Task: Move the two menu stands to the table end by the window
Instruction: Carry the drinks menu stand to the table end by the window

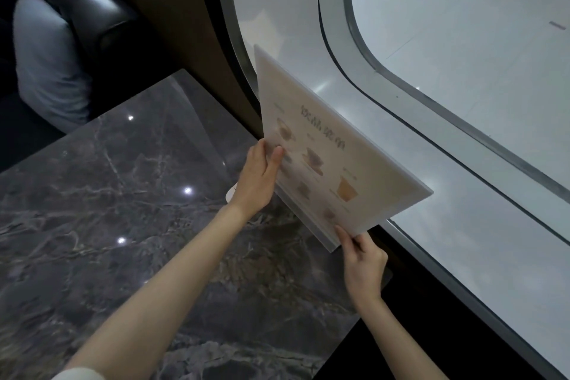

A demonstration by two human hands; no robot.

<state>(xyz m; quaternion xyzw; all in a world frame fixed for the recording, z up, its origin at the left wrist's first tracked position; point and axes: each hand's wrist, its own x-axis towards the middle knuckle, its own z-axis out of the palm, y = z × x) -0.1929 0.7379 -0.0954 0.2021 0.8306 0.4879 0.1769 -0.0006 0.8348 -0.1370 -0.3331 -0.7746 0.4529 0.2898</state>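
A pale menu stand (333, 151), an acrylic sheet printed with drinks pictures, is tilted at the window end of the dark marble table (123, 210). My left hand (259, 176) grips its left edge, thumb on the printed face. My right hand (364, 265) pinches its near lower corner by the base strip. The stand looks raised or leaning, its lower edge near the table's window edge. A small white piece (230, 193) shows just behind my left wrist; I cannot tell what it is. A second menu stand is not visible.
A large rounded window (462, 55) with a grey frame runs along the right, directly behind the stand. A black padded seat (92, 3) with a pale cushion (46, 65) sits at the far left beyond the table. A brown wall panel (185, 25) stands between seat and window.
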